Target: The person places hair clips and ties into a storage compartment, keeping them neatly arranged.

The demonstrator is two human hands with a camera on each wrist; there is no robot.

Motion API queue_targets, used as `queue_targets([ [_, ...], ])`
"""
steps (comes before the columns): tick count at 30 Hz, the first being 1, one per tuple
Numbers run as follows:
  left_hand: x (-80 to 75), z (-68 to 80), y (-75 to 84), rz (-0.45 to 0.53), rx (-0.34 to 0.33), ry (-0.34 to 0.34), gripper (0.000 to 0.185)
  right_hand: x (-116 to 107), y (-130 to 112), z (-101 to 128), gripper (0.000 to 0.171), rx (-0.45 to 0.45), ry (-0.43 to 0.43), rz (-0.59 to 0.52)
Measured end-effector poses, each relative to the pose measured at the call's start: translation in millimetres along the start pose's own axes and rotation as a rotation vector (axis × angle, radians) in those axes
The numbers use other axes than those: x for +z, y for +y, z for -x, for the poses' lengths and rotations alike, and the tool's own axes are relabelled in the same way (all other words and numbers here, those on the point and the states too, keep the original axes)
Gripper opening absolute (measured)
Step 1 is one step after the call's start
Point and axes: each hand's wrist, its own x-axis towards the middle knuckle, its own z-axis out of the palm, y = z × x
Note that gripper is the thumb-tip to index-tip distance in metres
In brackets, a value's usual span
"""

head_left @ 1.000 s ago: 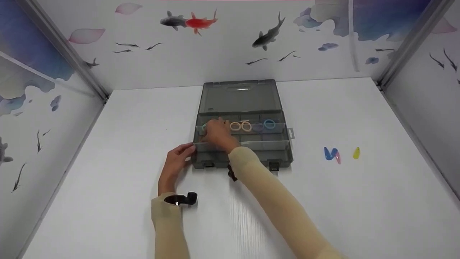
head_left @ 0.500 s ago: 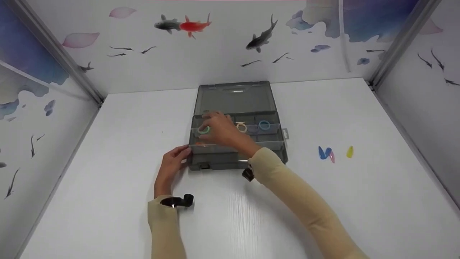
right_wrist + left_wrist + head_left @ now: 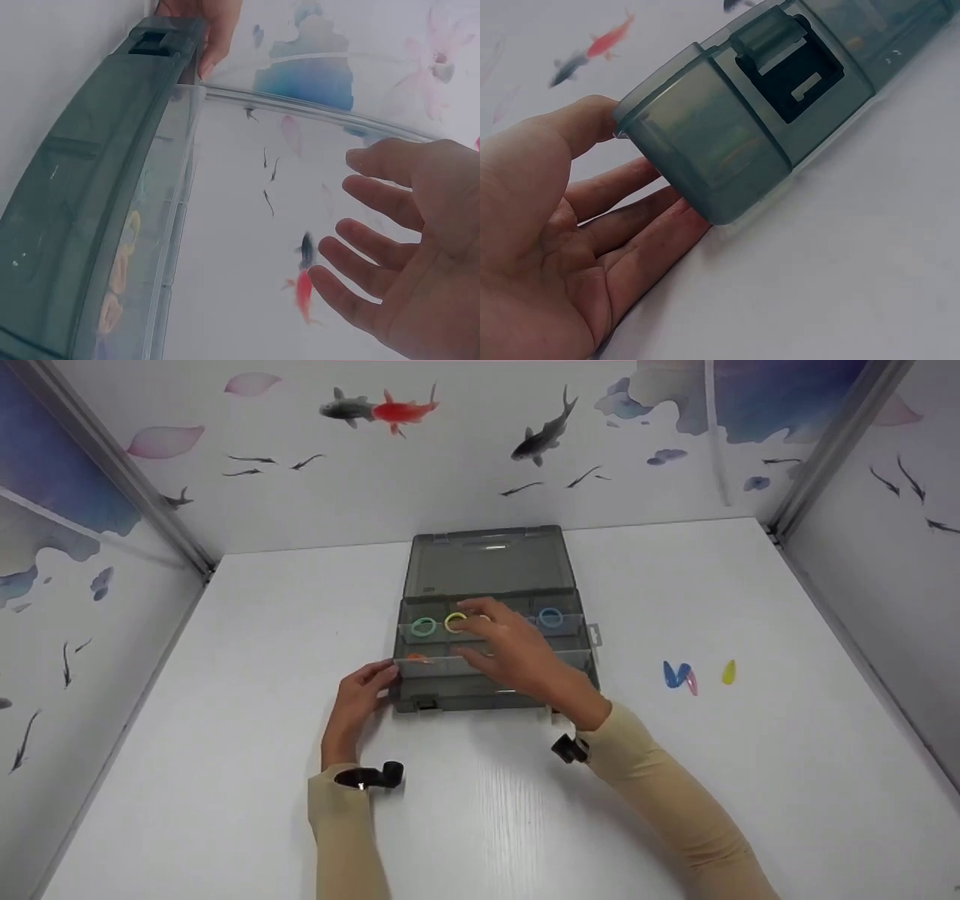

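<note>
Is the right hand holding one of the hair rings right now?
No, the right hand hangs over the grey organizer box with fingers spread and nothing in them, as the right wrist view shows.

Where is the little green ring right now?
In the head view, the small green ring lies in the far-left compartment of the open grey plastic organiser box, beside a yellow ring, left of the right hand.
</note>
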Motion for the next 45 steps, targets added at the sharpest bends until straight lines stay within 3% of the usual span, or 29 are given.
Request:
queue_targets([
  [11, -0.5, 0.4, 0.2, -0.004, 0.002, 0.015, 0.047, -32.2, 25.1, 35.5, 0.039, -0.075, 0.003, 0.110],
  [15, 0.5, -0.3, 0.7, 0.018, 0.007, 0.003, 0.046, -41.8, 47.6, 48.2, 0.035, -0.123, 0.014, 0.094],
  [18, 0.9, -2.1, 1.9, 0.030, 0.014, 0.006, 0.046, -50.0, 68.8, 58.7, 0.034, -0.127, -0.009, 0.018],
  [25, 3.3, -3.8, 4.5, 0.020, 0.013, 0.012, 0.045, -74.7, 111.7, 96.5, 0.038, 0.102, -0.080, -0.174],
  [32, 4.7, -3.8, 7.5, 0.017, 0.030, 0.014, 0.045, -108.9, 145.6, 134.2, 0.026, 0.300, -0.077, -0.194],
  [38, 2.8, -2.4, 4.8, 0.018, 0.019, 0.017, 0.046, -129.1, 175.5, 164.9, 0.022, 0.367, -0.099, -0.145],
  [45, 2.2, -0.9, 2.4, 0.032, 0.009, 0.021, 0.044, -143.6, 203.0, 192.6, 0.025, 0.415, -0.183, -0.113],
])
